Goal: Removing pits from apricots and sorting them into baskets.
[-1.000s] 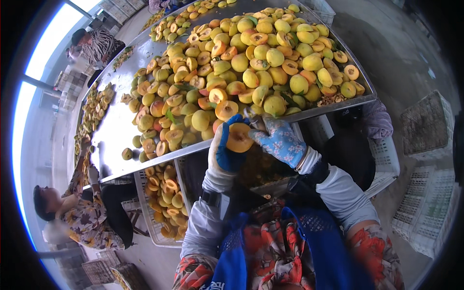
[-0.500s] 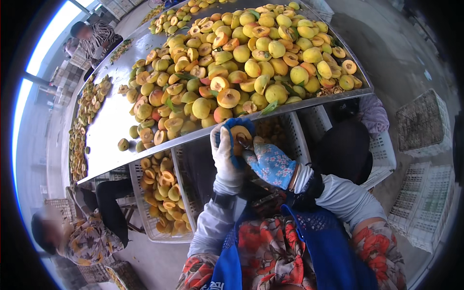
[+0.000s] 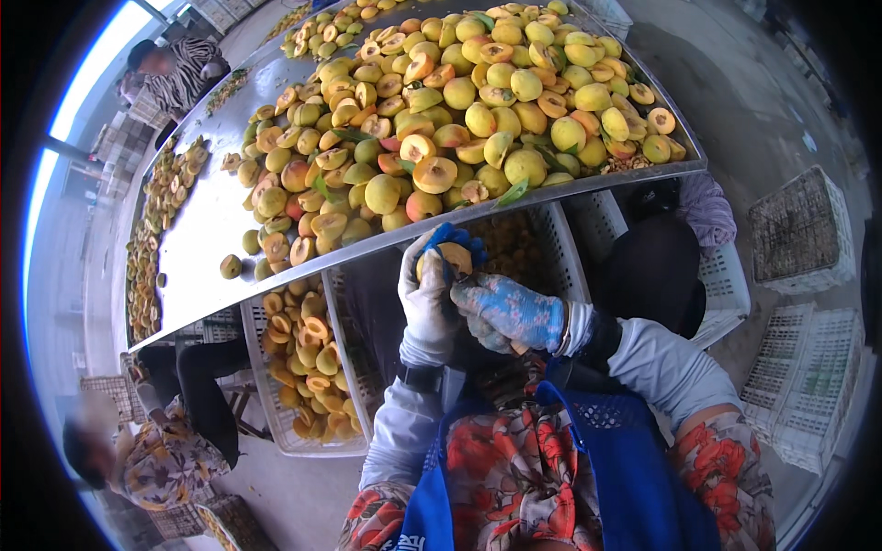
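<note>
My left hand (image 3: 425,298), in a white glove with blue on its fingers, grips a halved yellow peach (image 3: 454,258) just off the near edge of the metal table. My right hand (image 3: 511,312), in a blue flowered glove, is closed right beside the cut side. Its fingers wrap a small hand tool, whose pale handle end (image 3: 520,349) pokes out below the palm; the tip is mostly hidden at the fruit. Beyond my hands, a heap of whole and halved peaches (image 3: 381,193) covers much of the table (image 3: 207,262).
Under the table edge, a white crate (image 3: 262,404) holds peach halves, and another crate (image 3: 559,248) stands beyond my right hand. Stacked crates (image 3: 804,234) line the right floor. One person (image 3: 175,450) sits at lower left, another (image 3: 184,73) at the far left side.
The peach half has turned in my left hand, so its cut face shows less. My right hand has rolled over and lowered slightly, with the tool's handle end now showing.
</note>
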A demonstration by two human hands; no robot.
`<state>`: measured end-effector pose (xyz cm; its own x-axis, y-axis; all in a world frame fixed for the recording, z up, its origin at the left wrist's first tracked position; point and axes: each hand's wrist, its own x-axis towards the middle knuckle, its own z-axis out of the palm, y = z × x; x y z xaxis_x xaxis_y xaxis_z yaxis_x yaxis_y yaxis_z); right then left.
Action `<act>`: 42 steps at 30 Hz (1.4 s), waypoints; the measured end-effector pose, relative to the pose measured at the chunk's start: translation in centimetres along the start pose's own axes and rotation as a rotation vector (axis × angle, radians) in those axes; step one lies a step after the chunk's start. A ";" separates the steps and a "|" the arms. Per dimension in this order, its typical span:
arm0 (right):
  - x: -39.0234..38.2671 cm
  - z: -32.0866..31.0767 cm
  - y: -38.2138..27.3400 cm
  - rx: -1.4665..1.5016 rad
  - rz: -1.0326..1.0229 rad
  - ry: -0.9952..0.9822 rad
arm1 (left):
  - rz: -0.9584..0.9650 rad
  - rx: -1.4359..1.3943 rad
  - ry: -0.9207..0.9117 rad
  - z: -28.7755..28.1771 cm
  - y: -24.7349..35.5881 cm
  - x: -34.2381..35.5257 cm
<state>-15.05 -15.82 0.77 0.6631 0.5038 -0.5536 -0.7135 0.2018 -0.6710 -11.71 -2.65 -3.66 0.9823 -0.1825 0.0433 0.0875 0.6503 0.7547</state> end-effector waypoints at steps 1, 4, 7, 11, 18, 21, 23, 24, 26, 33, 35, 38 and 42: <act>-0.3 -0.1 -0.2 0.125 0.071 -0.093 | -0.022 -0.038 -0.008 0.0 0.2 0.1; -0.5 -0.4 0.0 0.265 0.090 -0.199 | -0.031 -0.015 -0.101 -0.9 0.6 0.4; -0.7 -0.6 0.1 0.315 0.102 -0.245 | -0.046 -0.007 -0.192 -1.5 0.8 0.5; -0.4 0.7 0.5 -0.020 -0.022 -0.010 | 0.028 0.154 -0.112 -0.6 0.3 0.2; 0.2 -1.1 1.2 0.525 0.125 -0.363 | 0.039 0.005 -0.163 -1.1 -0.2 0.4; 0.5 0.3 1.1 -0.023 -0.087 -0.027 | 0.029 -0.023 -0.148 -1.0 -0.8 0.7; 0.6 -0.1 0.6 0.020 -0.046 -0.045 | 0.019 0.002 -0.106 -1.0 -0.9 1.0; 0.5 -0.6 0.6 0.229 0.020 -0.165 | 0.011 -0.030 -0.116 -1.0 -0.8 0.9; 0.6 -1.1 1.0 0.501 0.107 -0.300 | 0.005 -0.064 -0.150 -1.4 -1.1 1.0; 1.8 -0.7 1.2 0.162 -0.022 -0.071 | 0.030 -0.034 -0.128 -1.8 -2.1 1.4; 2.2 -2.0 1.5 0.548 0.116 -0.261 | -0.022 -0.053 -0.051 -1.6 -2.1 1.5; 2.5 -2.3 1.6 0.464 0.081 -0.248 | 0.012 0.001 -0.057 -2.1 -2.6 1.8; 2.1 -4.0 0.9 0.252 0.088 -0.262 | -0.125 0.060 -0.202 -2.8 -0.8 2.6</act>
<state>-13.43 -17.92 -2.98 0.5396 0.7197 -0.4370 -0.8202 0.3319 -0.4660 -8.77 -1.60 -6.01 0.9108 -0.4063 0.0730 0.1900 0.5696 0.7996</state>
